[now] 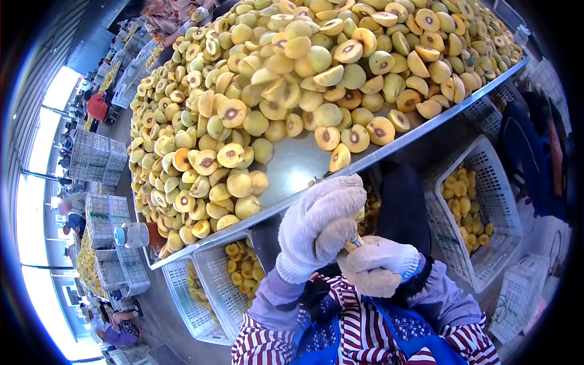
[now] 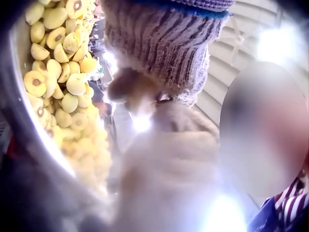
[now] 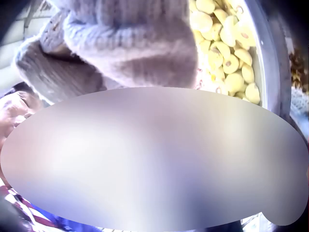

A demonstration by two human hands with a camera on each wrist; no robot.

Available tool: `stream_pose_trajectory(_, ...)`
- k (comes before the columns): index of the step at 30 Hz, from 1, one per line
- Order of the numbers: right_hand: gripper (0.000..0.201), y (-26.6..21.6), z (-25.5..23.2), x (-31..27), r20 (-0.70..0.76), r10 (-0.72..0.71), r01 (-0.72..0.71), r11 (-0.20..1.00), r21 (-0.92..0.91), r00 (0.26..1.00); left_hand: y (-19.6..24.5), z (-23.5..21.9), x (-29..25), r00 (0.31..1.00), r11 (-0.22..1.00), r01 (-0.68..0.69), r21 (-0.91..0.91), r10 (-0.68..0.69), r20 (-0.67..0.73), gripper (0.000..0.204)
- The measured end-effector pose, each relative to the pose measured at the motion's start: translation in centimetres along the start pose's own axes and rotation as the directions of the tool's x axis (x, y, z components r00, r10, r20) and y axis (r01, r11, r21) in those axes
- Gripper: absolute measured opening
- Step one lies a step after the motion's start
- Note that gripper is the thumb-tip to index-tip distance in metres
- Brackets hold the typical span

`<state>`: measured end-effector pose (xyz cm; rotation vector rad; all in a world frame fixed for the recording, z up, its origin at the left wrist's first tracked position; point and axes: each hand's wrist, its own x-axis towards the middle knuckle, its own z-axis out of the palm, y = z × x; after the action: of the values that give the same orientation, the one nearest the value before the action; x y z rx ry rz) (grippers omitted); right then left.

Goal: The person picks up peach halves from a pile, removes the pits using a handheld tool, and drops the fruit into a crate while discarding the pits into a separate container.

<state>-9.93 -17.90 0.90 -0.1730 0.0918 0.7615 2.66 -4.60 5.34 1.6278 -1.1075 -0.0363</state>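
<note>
A worker's gloved left hand (image 1: 317,222) curls around a peach half (image 1: 360,214), only a sliver of yellow flesh showing past the knit fingers, just below the edge of a metal sorting table (image 1: 292,167). The gloved right hand (image 1: 378,263) sits directly beneath it, fingers closed around a small tool (image 1: 354,242) whose wooden handle pokes up between the two gloves; its working end is hidden against the fruit. Both hands are held close to the worker's chest, over a striped shirt (image 1: 365,331) and blue apron (image 1: 395,316). The table carries a heap of halved yellow peaches (image 1: 286,91), many with dark pit hollows facing up, with a bare patch of steel nearest the hands. Under and beside the table stand white plastic crates (image 1: 486,213) holding smaller piles of peach halves. The wrist views show mostly glove knit and blur.
</note>
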Motion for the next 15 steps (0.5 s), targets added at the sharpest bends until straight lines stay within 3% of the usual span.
stream_pose_trajectory(1, 0.028, -0.2, 1.3, -0.5, -0.115, -0.010, -0.004, 0.993, -0.121, 0.993, 0.3, 0.0, 0.1, 0.999, 0.999, -0.042, 0.024, 0.042, 0.004, 0.027)
stream_pose_trajectory(3, 0.028, -0.2, 1.3, -0.4, -0.020, -0.002, 0.004, 0.997, 0.072, 1.000, 0.3, 0.0, 0.2, 0.998, 0.995, -0.070, 0.065, 0.070, 0.005, 0.030)
stream_pose_trajectory(5, 0.028, 0.1, 1.1, -0.3, 0.061, -0.007, -0.005, 0.980, 0.199, 0.998, -1.0, 0.4, -0.4, 1.000, 0.995, 0.013, -0.100, -0.011, 0.013, 0.030)
stream_pose_trajectory(7, 0.029, 0.4, 0.7, -0.3, 0.123, -0.022, -0.011, 0.965, 0.260, 0.992, -1.0, 0.8, -0.5, 0.971, 0.921, 0.239, -0.308, -0.232, 0.060, 0.036)
stream_pose_trajectory(9, 0.028, 0.6, 0.7, -0.3, 0.087, -0.072, 0.064, 0.994, 0.090, 0.994, 0.3, 1.0, -0.4, 0.819, 0.656, 0.556, -0.510, -0.538, 0.200, 0.050)
stream_pose_trajectory(10, 0.027, 0.6, 0.7, -0.2, 0.073, -0.099, 0.100, 0.995, -0.002, 0.992, 0.3, 1.0, -0.2, 0.869, 0.768, 0.488, -0.415, -0.472, 0.148, 0.050)
stream_pose_trajectory(12, 0.028, 0.8, 0.1, 0.0, 0.170, -0.066, 0.038, 0.986, 0.164, 0.983, 0.3, 0.8, 0.0, 0.944, 0.925, 0.330, -0.189, -0.322, 0.070, 0.051)
stream_pose_trajectory(15, 0.030, 1.2, -1.1, 0.6, 0.317, -0.029, -0.093, 0.927, 0.363, 0.948, -0.6, 0.6, -0.3, 0.998, 0.997, -0.066, 0.040, 0.067, -0.018, 0.031)
